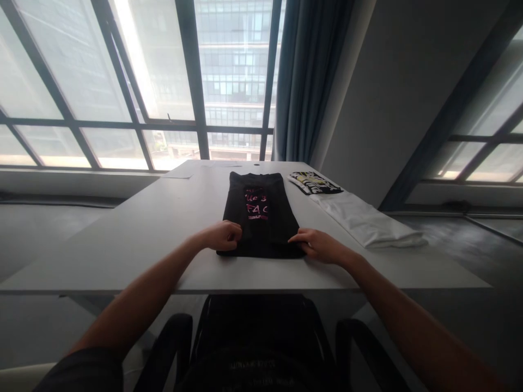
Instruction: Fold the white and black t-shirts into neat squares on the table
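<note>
Bright grid windows [122, 81] — blue curtain [310, 76], white table [122, 239].

Two bare hands grip the near corners of a folded black shirt [260, 215] on a white surface [122, 239]: left hand [223, 236] closed on the cloth, right hand [317, 244] pinching it. A white garment [365, 220] lies beside it.

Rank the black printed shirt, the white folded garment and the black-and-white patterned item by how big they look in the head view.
1. black printed shirt
2. white folded garment, slightly smaller-looking
3. black-and-white patterned item, smallest, though it lies farthest away, so perspective shrinks it.
</note>
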Tool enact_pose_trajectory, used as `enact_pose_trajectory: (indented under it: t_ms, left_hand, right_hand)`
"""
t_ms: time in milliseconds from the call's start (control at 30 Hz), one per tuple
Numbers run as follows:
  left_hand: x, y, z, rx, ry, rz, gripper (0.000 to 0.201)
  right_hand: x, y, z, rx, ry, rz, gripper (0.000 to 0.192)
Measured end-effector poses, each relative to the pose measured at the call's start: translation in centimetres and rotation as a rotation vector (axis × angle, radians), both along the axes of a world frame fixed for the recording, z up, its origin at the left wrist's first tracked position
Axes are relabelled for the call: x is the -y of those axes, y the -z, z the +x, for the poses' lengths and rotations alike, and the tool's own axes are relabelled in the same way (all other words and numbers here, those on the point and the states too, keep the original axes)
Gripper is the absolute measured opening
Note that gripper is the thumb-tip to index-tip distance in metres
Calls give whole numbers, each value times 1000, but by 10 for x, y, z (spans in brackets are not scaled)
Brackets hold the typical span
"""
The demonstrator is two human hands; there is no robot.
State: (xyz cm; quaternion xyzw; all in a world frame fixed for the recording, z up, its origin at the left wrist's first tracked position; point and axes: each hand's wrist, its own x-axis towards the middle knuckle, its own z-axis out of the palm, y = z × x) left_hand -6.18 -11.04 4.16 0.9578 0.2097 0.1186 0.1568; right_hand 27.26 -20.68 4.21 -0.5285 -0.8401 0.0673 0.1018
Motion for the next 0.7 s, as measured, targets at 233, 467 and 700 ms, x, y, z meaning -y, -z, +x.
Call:
enact_pose_trajectory:
  t_ms: [233, 467, 700]
  left_hand:
    - [-2, 1, 2, -79, 34, -65, 8]
    - [-26, -5, -30, -96, -72, -99, 49]
    - [-44, 10, -36, -200, -230, 74, 53]
  right_hand:
    - [10, -7, -6, 58, 32, -50, 35]
    - [-2, -20, 16, -121, 41, -223, 43]
    - [-21, 10, 35, -38, 45, -6, 57]
